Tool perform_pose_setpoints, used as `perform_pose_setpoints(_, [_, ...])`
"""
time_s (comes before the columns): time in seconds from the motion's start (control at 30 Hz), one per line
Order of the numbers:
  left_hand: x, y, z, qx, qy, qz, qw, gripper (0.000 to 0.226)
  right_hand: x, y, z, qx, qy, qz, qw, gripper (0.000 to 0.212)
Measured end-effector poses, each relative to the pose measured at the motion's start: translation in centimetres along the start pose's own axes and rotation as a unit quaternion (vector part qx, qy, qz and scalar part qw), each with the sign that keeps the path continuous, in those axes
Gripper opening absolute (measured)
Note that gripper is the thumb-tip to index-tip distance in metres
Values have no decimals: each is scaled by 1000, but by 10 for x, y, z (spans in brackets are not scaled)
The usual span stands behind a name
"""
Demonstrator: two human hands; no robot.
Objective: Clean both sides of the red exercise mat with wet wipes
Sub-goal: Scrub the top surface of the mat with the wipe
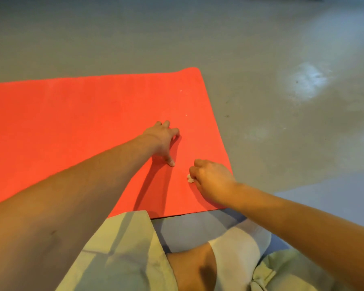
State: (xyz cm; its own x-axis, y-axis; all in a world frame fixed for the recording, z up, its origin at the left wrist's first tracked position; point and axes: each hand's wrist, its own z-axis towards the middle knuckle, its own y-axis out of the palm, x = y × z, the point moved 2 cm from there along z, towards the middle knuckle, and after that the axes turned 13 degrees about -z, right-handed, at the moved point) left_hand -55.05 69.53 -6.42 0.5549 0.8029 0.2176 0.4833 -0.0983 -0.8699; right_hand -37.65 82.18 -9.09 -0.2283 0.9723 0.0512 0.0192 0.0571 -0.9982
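A smooth grey-green floor [135, 38] fills the upper half and right side of the frame. Pale, blurred patches of reflected light [307, 80] lie on it at upper right, with a few dark specks [289, 94] nearby. A blue-grey surface [334, 206] covers the lower right.

The smooth grey floor [261, 49] fills the view from 9 o'clock through 12 to 3, with pale glare patches and a few dark specks toward 2 and 3 o'clock. The red exercise mat [72, 122] lies flat on it, running from 9 o'clock to the centre. A blue mat [334, 202] lies at 4 to 6 o'clock, meeting the red mat's near edge.
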Motion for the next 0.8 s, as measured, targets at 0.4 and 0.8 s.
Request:
perform_pose_setpoints(0.4, [-11,3,13,-22,4,-6,1000,137,40,-11,101,23,127,2,992,18])
perform_pose_setpoints(0.8, [-27,45,55,339,69,-101,933,23,35,8,68,70,56,-13,996,17])
